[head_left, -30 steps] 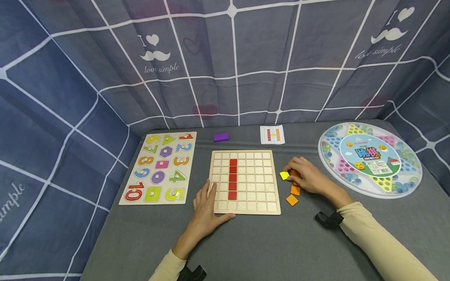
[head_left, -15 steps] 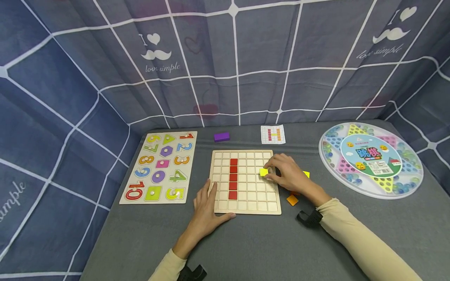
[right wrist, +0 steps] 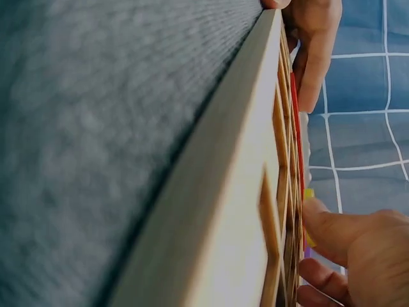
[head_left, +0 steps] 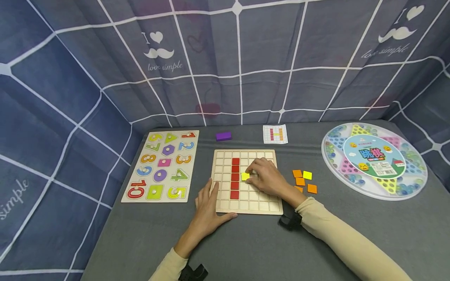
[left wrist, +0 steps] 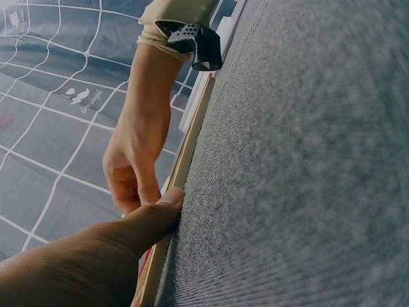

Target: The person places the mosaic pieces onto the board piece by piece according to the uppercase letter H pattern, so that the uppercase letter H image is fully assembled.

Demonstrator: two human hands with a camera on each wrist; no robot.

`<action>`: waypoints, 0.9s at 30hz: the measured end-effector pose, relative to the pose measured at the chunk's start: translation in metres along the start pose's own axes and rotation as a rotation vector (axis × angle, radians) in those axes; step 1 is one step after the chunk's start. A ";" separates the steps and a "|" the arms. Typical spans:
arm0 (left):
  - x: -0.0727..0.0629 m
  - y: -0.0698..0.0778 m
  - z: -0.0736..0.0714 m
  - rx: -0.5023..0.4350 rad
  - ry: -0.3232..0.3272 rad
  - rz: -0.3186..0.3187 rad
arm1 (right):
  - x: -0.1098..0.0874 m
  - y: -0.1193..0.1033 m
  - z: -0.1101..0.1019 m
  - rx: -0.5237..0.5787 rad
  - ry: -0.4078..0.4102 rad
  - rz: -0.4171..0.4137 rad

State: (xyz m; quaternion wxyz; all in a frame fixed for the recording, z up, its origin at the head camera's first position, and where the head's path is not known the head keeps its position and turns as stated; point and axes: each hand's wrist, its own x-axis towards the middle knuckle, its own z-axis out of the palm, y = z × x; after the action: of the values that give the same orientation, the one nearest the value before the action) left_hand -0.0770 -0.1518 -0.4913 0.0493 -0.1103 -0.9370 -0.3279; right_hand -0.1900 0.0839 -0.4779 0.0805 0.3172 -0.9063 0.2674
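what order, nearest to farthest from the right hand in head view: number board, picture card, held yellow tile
1. Held yellow tile: pinched in the right hand
2. Picture card: beyond the grid board
3. Number board: left side

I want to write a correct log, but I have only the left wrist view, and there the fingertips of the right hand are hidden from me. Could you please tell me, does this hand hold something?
Observer: Yes, in the head view the right hand pinches a yellow tile.

Operator: Thank you. Where is this tile, please?

Observer: At the grid board, just right of the middle one in a column of five red tiles; I cannot tell whether it is seated.

Operator: And is anything lying to the right of the board?

Observer: Yes, a second yellow tile lies there on the grey cloth, close to some orange tiles.
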 end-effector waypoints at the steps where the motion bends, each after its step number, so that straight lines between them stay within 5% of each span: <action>1: 0.000 0.000 0.000 -0.001 0.000 0.002 | 0.000 0.000 0.001 0.001 0.001 0.004; 27: 0.000 0.001 -0.001 0.004 -0.002 0.000 | -0.006 0.004 0.001 0.056 -0.003 -0.008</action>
State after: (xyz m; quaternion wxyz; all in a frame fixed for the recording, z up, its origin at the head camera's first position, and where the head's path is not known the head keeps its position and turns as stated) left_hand -0.0767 -0.1511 -0.4900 0.0485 -0.1108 -0.9376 -0.3261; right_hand -0.1874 0.0892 -0.4818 0.0713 0.3235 -0.8973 0.2918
